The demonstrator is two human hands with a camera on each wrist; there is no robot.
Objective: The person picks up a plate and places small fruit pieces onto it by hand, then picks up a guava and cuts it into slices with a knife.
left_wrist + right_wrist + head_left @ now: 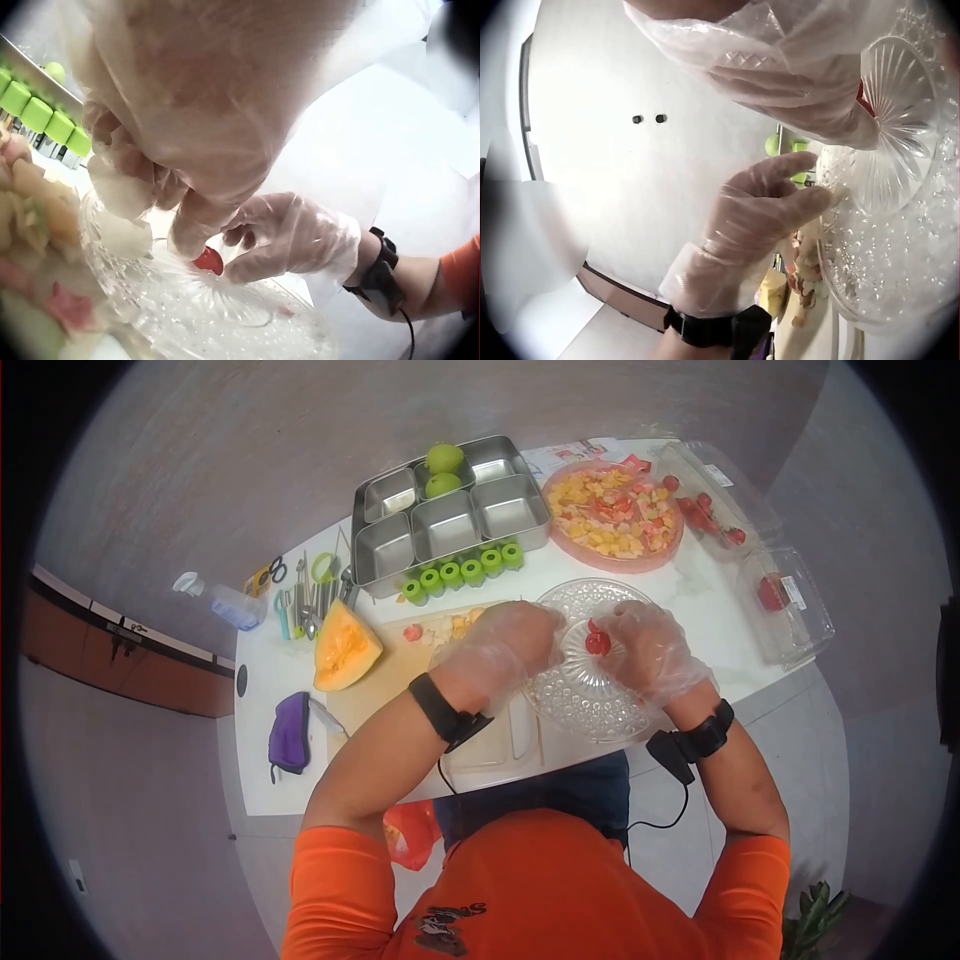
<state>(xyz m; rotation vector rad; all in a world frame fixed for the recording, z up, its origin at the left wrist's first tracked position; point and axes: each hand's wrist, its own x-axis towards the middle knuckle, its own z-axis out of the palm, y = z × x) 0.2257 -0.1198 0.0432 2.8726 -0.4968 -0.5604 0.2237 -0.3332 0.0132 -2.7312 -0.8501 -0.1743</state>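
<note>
A greyish-mauve wall (250, 480) rises behind the white table (275, 670) I see from the head camera. On the table a clear glass plate (575, 715) stands just beside the cutting board (390, 680), and I find the red fruit piece (598, 640) over the plate's ribbed centre. The gloved right hand (655, 650) has it at the fingertips, fingers bent and drawn close; the loose plastic blurs the contact, but I read it as a pinch. The left hand (510, 640), also gloved, is near the plate's other side; my right wrist view shows its thumb and forefinger parted, with nothing I can make out between them.

Beyond, I have a steel tray (360, 565) with two green fruits (443, 472) in one compartment, a pink dish (620, 563) of cut fruit, and an orange melon wedge (345, 645) on the left.
</note>
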